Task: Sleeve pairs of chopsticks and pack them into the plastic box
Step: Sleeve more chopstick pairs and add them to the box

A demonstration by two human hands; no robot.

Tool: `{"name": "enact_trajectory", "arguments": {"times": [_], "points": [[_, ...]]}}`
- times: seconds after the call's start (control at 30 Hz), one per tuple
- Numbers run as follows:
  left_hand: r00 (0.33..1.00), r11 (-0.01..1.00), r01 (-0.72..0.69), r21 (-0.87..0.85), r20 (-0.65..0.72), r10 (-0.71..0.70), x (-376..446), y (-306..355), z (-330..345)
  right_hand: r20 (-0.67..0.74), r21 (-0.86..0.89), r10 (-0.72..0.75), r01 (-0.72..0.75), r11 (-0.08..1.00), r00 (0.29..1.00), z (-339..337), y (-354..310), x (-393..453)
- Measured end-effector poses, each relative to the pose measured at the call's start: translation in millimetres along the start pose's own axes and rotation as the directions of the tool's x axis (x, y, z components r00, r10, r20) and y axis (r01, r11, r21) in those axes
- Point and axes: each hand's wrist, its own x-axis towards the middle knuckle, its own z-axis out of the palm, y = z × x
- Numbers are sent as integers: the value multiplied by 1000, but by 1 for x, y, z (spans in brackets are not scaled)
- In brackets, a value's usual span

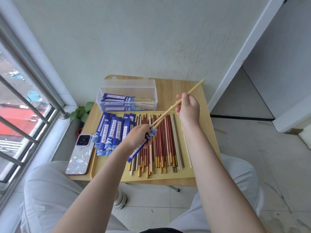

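Nearest, the left hand (138,136) gripped a sleeve (143,145), mouth tilted up to receive, while beyond it the right hand (187,109) pinched pale chopsticks (170,110) mid-length, tips just entering that mouth, apparently for steering, the box (127,100) waiting farther off.

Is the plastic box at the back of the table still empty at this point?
No, the plastic box stands open and already holds several sleeved pairs of chopsticks in blue sleeves.

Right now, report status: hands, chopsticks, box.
Left hand grips blue sleeve. Right hand feeds pale chopsticks into its mouth. Plastic box open, several sleeved pairs inside. Nothing blocking.
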Motion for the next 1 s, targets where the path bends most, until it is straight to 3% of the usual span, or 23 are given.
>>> {"name": "enact_trajectory", "arguments": {"times": [0.57, 1.0], "points": [[991, 997, 47, -56, -123, -54, 6, -6, -2, -22, -32, 0, -1, 999, 1000, -3, -4, 5], [991, 999, 52, -9, -127, -52, 5, -9, -1, -54, 5, -13, 13, 1000, 998, -6, -2, 5]]}}
